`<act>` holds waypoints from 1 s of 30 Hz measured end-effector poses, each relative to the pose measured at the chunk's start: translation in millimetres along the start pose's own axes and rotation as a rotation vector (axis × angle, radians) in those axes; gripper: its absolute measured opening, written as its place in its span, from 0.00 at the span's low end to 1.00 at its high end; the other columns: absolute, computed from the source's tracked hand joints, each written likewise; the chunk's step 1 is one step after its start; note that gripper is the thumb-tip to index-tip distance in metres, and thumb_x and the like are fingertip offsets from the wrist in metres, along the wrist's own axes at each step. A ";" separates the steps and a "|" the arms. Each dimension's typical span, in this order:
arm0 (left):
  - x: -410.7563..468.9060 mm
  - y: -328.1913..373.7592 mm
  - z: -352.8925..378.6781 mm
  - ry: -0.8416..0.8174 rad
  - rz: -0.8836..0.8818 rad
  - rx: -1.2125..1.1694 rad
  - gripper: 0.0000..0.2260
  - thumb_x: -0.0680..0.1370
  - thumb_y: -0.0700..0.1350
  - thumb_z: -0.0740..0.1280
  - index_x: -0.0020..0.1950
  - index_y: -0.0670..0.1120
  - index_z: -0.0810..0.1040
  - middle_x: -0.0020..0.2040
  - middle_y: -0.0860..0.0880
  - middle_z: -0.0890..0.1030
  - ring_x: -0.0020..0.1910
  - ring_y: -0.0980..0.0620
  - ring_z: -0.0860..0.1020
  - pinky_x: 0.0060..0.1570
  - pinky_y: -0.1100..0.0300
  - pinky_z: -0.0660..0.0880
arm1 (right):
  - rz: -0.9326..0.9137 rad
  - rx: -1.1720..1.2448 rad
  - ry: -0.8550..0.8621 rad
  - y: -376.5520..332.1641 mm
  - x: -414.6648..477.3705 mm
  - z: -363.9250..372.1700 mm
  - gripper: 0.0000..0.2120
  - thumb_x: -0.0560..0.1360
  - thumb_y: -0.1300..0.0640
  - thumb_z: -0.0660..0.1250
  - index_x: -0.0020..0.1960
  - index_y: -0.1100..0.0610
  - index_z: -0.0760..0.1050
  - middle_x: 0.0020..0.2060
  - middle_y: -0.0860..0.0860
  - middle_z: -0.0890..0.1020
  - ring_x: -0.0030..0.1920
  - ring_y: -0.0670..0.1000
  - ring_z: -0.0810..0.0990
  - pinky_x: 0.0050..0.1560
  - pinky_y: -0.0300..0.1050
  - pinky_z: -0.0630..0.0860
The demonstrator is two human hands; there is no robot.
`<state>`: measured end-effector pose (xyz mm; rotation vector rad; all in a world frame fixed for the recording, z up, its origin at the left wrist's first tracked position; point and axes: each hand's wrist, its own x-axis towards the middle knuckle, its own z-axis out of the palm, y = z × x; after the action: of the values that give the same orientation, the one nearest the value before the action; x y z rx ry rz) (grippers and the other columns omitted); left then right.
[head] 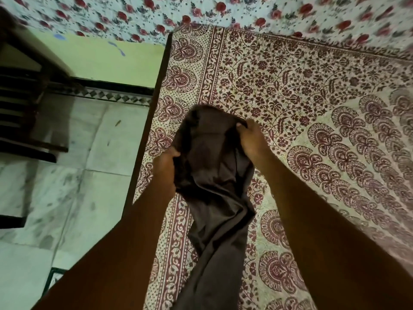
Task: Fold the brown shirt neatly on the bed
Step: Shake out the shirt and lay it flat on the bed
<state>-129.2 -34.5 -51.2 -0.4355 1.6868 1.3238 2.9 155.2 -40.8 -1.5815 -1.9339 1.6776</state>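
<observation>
Both hands grip the brown shirt [214, 166]: left hand [164, 173] bunches its left edge, right hand [251, 139] pinches its upper right edge. Garment is held bunched and creased above the bed [312, 90], near the bed's left border, lower part trailing toward the person. Recommended: spread it flat on the bed and smooth creases before any fold, keeping edges aligned.

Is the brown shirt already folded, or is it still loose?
Still loose. The brown shirt hangs bunched and creased between the left hand and right hand, trailing over the bed.
</observation>
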 end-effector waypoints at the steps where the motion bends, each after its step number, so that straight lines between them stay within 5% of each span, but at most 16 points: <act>1: -14.8 6.0 -2.8 -0.066 0.029 -0.048 0.25 0.64 0.43 0.70 0.61 0.39 0.84 0.58 0.38 0.86 0.58 0.35 0.84 0.64 0.38 0.79 | 0.024 0.071 0.009 -1.3 -12.0 -10.9 0.09 0.86 0.54 0.59 0.62 0.57 0.74 0.50 0.51 0.79 0.54 0.55 0.78 0.52 0.45 0.73; 4: -62.1 28.1 -10.6 -0.221 0.091 -0.027 0.36 0.56 0.42 0.72 0.64 0.32 0.80 0.62 0.36 0.82 0.59 0.34 0.81 0.66 0.44 0.76 | 0.149 0.334 -0.054 -8.3 -56.8 -52.7 0.09 0.84 0.54 0.65 0.60 0.59 0.79 0.51 0.53 0.84 0.55 0.57 0.83 0.53 0.46 0.79; 6: -99.5 44.5 -14.1 -0.323 0.093 0.072 0.34 0.54 0.41 0.72 0.59 0.29 0.79 0.55 0.35 0.81 0.53 0.36 0.79 0.59 0.48 0.76 | 0.142 0.375 -0.127 -17.2 -92.3 -82.8 0.12 0.82 0.53 0.69 0.60 0.61 0.79 0.53 0.56 0.86 0.56 0.60 0.85 0.55 0.51 0.82; 9: -167.4 56.0 -17.4 -0.539 0.044 0.184 0.19 0.59 0.32 0.65 0.48 0.39 0.85 0.45 0.39 0.82 0.41 0.43 0.82 0.44 0.57 0.80 | 0.020 0.203 -0.204 -39.9 -158.1 -131.2 0.12 0.77 0.56 0.75 0.57 0.59 0.80 0.49 0.52 0.87 0.51 0.52 0.87 0.52 0.47 0.84; 11: -207.7 59.8 -26.4 -0.619 0.005 0.222 0.20 0.58 0.30 0.63 0.47 0.41 0.80 0.42 0.41 0.78 0.34 0.48 0.80 0.35 0.62 0.77 | -0.077 0.095 -0.196 -58.8 -201.4 -158.2 0.14 0.73 0.60 0.78 0.55 0.59 0.79 0.48 0.50 0.86 0.49 0.45 0.86 0.47 0.41 0.83; 15: -292.1 66.1 -42.3 -0.708 -0.095 0.281 0.32 0.43 0.34 0.75 0.47 0.42 0.78 0.38 0.43 0.77 0.31 0.48 0.78 0.30 0.64 0.75 | -0.242 -0.073 -0.107 -97.6 -288.6 -203.7 0.19 0.70 0.61 0.81 0.53 0.56 0.73 0.50 0.56 0.83 0.52 0.50 0.86 0.47 0.46 0.84; 17: -340.3 68.3 -46.1 -0.740 -0.066 0.416 0.27 0.52 0.29 0.75 0.49 0.41 0.78 0.37 0.44 0.82 0.32 0.48 0.82 0.30 0.65 0.77 | -0.340 -0.193 -0.003 -113.5 -337.9 -220.9 0.22 0.69 0.55 0.82 0.56 0.55 0.74 0.53 0.55 0.82 0.54 0.51 0.85 0.53 0.52 0.83; 19: -383.6 69.5 -46.4 -0.696 0.038 0.606 0.20 0.65 0.26 0.75 0.54 0.40 0.81 0.45 0.42 0.88 0.38 0.48 0.86 0.35 0.63 0.81 | -0.425 -0.278 0.096 -130.5 -390.5 -236.5 0.24 0.69 0.53 0.82 0.60 0.53 0.75 0.58 0.48 0.80 0.56 0.48 0.84 0.57 0.49 0.82; 22: -425.1 73.7 -49.8 -0.485 0.375 0.811 0.18 0.68 0.33 0.81 0.55 0.46 0.84 0.51 0.43 0.88 0.50 0.45 0.86 0.49 0.59 0.81 | -0.485 -0.428 0.240 -152.8 -460.8 -260.9 0.28 0.69 0.54 0.83 0.65 0.54 0.77 0.61 0.48 0.81 0.57 0.48 0.82 0.56 0.37 0.77; 26: -479.6 91.9 -50.4 -0.444 0.615 0.754 0.12 0.69 0.40 0.82 0.46 0.53 0.84 0.33 0.61 0.85 0.34 0.64 0.83 0.38 0.67 0.78 | -0.436 -0.624 0.423 -165.3 -530.8 -303.7 0.26 0.66 0.43 0.83 0.57 0.57 0.83 0.46 0.53 0.86 0.47 0.53 0.84 0.50 0.45 0.76; 30: -533.0 110.2 -41.2 -0.435 0.841 0.722 0.08 0.72 0.44 0.81 0.43 0.53 0.84 0.33 0.61 0.85 0.33 0.62 0.82 0.45 0.61 0.79 | -0.412 -0.678 0.437 -166.0 -584.3 -345.0 0.28 0.61 0.33 0.81 0.44 0.57 0.82 0.35 0.52 0.83 0.37 0.51 0.81 0.37 0.48 0.75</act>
<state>46.8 -165.8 448.5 1.0041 1.8644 1.1050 391.7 -30.5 508.9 -1.3998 -2.4629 0.4819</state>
